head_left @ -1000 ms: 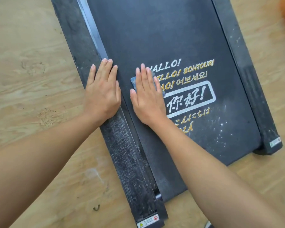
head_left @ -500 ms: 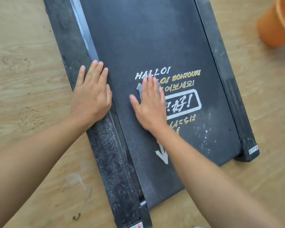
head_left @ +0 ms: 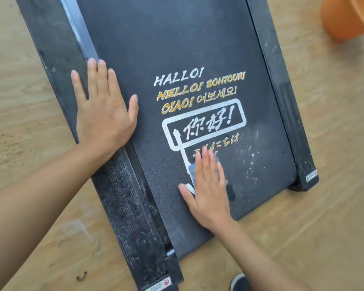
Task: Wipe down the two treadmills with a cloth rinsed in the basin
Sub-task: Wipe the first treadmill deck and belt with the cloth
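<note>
Right hand (head_left: 208,192) pressed flat on blurred, seemingly blue cloth (head_left: 192,172) atop treadmill belt (head_left: 177,49); left hand (head_left: 103,114) spread flat across side rail (head_left: 57,49)

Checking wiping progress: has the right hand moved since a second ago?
Yes. The right hand, on the cloth, slid nearer along the belt, from the HELLO lettering to below the boxed characters.

So the flat black treadmill belt (head_left: 177,49) has white and yellow-gold greetings printed mid-frame, white specks lower right. Its black side rail (head_left: 124,196) looks dusty grey. Also a small blue cloth (head_left: 192,172), orange plastic basin (head_left: 345,17) upper right, pale wood-grain floor (head_left: 19,101).
</note>
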The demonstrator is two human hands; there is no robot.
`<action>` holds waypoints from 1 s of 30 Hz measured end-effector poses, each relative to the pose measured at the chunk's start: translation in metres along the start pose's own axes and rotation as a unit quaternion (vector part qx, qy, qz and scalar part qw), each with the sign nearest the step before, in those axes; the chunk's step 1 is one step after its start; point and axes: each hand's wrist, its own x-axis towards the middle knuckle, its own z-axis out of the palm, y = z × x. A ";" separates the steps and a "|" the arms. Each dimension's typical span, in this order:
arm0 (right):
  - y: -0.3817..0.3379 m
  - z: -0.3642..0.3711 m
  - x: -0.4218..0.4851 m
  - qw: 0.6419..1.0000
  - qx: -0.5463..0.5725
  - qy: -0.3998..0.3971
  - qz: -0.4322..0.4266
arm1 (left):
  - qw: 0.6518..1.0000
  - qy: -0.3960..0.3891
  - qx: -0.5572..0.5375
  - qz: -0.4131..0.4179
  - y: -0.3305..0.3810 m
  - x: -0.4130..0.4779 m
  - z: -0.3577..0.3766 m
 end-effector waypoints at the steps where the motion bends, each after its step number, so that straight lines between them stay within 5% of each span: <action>1: -0.009 -0.007 0.040 1.000 0.003 0.020 0.000 | 1.000 0.001 0.004 0.000 -0.001 0.000 0.001; 7: -0.048 -0.052 0.213 0.996 0.017 0.089 -0.005 | 1.000 0.009 0.000 0.003 -0.004 0.000 0.004; 16: 0.048 0.004 -0.072 1.000 0.003 -0.013 0.019 | 1.000 0.017 -0.013 0.008 -0.001 0.001 0.003; 25: -0.015 -0.057 0.213 0.996 0.015 0.082 0.008 | 1.000 0.020 -0.010 0.002 -0.005 0.001 0.007; 30: 0.035 -0.036 0.100 0.999 0.021 0.033 -0.005 | 1.000 0.014 -0.025 0.009 -0.007 0.000 0.005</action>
